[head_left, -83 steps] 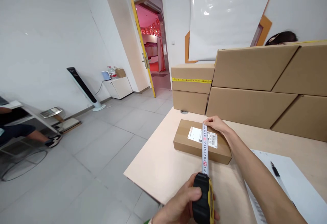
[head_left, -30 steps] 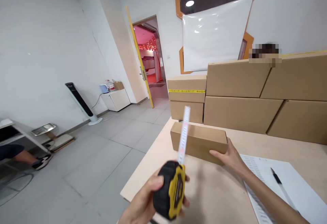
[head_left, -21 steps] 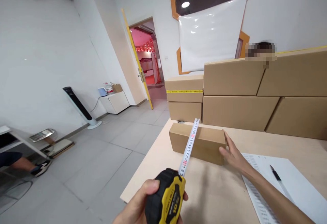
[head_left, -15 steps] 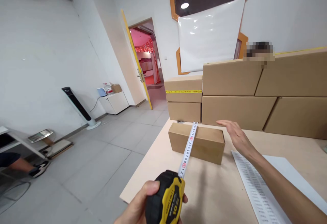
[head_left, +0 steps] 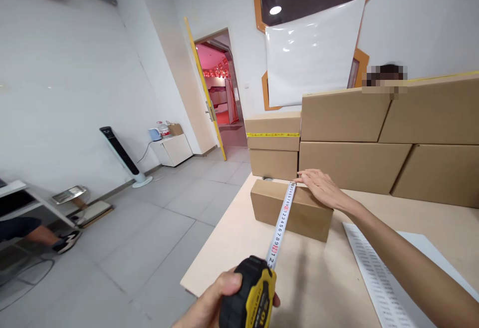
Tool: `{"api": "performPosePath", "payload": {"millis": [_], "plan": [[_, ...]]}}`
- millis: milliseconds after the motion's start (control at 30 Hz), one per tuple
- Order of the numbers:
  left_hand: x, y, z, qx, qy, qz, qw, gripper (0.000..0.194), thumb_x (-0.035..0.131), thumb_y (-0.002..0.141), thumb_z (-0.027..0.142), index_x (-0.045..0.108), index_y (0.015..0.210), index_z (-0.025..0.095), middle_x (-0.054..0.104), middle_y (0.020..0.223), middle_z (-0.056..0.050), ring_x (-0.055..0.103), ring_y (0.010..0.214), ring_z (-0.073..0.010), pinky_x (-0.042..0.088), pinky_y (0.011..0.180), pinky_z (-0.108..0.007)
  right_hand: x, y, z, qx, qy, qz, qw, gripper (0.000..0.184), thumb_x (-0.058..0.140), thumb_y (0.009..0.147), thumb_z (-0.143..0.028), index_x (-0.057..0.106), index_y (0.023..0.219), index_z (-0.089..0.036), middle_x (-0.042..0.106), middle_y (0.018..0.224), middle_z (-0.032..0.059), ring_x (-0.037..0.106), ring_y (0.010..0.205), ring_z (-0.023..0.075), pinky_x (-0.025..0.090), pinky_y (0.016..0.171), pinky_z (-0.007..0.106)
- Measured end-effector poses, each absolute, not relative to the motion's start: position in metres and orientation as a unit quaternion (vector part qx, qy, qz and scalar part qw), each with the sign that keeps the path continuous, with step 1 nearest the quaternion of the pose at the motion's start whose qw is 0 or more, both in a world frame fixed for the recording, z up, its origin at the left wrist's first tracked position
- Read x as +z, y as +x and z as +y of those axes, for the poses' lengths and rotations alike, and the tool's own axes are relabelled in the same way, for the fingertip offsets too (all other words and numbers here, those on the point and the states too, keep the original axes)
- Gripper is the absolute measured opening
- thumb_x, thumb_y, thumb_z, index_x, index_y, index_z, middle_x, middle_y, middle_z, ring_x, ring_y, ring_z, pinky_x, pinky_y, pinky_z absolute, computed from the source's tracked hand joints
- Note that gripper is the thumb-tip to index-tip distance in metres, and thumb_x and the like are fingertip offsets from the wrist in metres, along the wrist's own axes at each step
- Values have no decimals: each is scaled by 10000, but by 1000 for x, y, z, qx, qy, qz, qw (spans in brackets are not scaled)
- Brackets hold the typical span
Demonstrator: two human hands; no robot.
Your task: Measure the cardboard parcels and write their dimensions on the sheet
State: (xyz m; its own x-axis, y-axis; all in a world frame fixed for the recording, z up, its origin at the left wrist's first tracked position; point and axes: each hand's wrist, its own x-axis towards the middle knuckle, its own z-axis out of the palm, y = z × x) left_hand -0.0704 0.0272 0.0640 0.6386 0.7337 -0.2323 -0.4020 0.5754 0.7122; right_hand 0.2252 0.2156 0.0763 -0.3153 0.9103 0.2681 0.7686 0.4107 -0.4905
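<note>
My left hand point(head_left: 220, 293) is wrapped round a black and yellow tape measure point(head_left: 250, 295). Its white blade point(head_left: 281, 223) runs out over a small brown cardboard box point(head_left: 290, 215) on the table, with the end near the box's far top edge. Over the right part of that box reaches my right hand point(head_left: 320, 185), fingers stretched toward the blade's end. The fingertips are at or just beside the tip; I cannot tell whether they touch it.
Large cardboard boxes point(head_left: 355, 168) are stacked along the table's back, and a person's head point(head_left: 385, 76) shows above them. Printed sheets point(head_left: 368, 268) lie on the table point(head_left: 322, 273) at right. Tiled floor, a tower fan point(head_left: 125, 156), a seated person's leg point(head_left: 41, 233) and an open door point(head_left: 205, 88) are left.
My right hand has moved left, from beside the small box to the blade's end. My left hand keeps hold of the tape measure, and the view has shifted slightly.
</note>
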Motion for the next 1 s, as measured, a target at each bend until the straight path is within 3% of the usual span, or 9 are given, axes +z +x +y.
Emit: {"api": "performPosePath", "payload": {"millis": [400, 633, 1000], "plan": [[76, -64, 20, 319, 345, 250, 846, 570, 500, 822, 528, 556, 1236, 140, 629, 1169, -208, 592, 1055, -294, 468, 862, -437, 64, 231, 226, 178, -527, -793, 249, 669, 115, 931, -610, 709, 1108, -359, 577, 1336, 20, 387, 1312, 293, 227, 1081, 543], [86, -54, 22, 318, 423, 226, 818, 454, 511, 828, 501, 568, 1138, 175, 657, 1037, -186, 590, 1056, -325, 478, 843, -457, 66, 232, 226, 209, -525, -784, 257, 701, 102, 919, -636, 706, 1124, -345, 595, 1318, 17, 418, 1289, 300, 225, 1083, 531], [80, -52, 21, 326, 405, 221, 825, 477, 525, 803, 524, 563, 1126, 176, 657, 994, -179, 594, 1034, -338, 455, 855, -493, 68, 230, 224, 233, -520, -772, 280, 709, 132, 915, -646, 736, 1076, -311, 621, 1284, 28, 486, 1228, 310, 287, 1063, 490]]}}
